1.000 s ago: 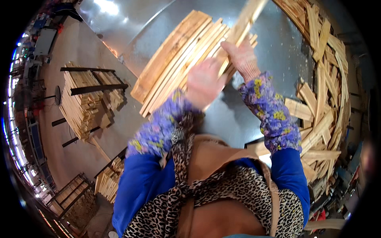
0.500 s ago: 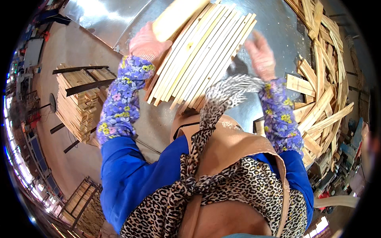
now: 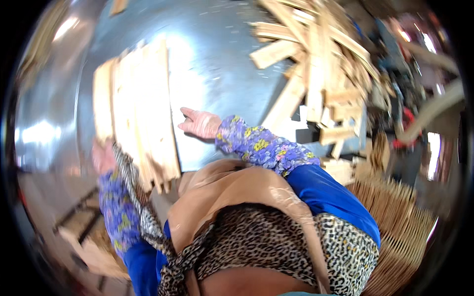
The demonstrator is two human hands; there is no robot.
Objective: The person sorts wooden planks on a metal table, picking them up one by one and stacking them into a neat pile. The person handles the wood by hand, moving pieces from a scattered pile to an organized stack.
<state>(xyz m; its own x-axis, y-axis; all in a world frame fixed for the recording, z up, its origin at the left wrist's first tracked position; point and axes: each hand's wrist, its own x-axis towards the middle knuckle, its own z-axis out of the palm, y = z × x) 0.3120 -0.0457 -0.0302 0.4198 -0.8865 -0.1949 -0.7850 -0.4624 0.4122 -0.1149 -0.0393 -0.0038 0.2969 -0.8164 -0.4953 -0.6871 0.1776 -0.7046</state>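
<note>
A row of pale wooden slats [image 3: 143,108] lies side by side on the metal table [image 3: 222,54], bleached by glare and slightly blurred. My left hand [image 3: 102,155] is at the near left edge of the slats, touching or very close to them; motion smears its fingers. Just right of the row, my right hand [image 3: 201,123] hovers over the metal with its fingers apart, pointing at the slats and holding nothing. A leopard-print scarf end [image 3: 131,172] hangs beside my left wrist, covering part of the row's near corner.
A loose heap of wooden offcuts [image 3: 316,64] covers the table's right side. Behind my right arm stands a large stack of thin slats [image 3: 395,232]. Another wood stack [image 3: 94,246] is on the floor at lower left. A pale hose [image 3: 434,118] curves at far right.
My view has swung right, so the slats now appear farther left and the offcut heap nearer the middle. My left hand has shifted from the slats' far part to their near left edge.
</note>
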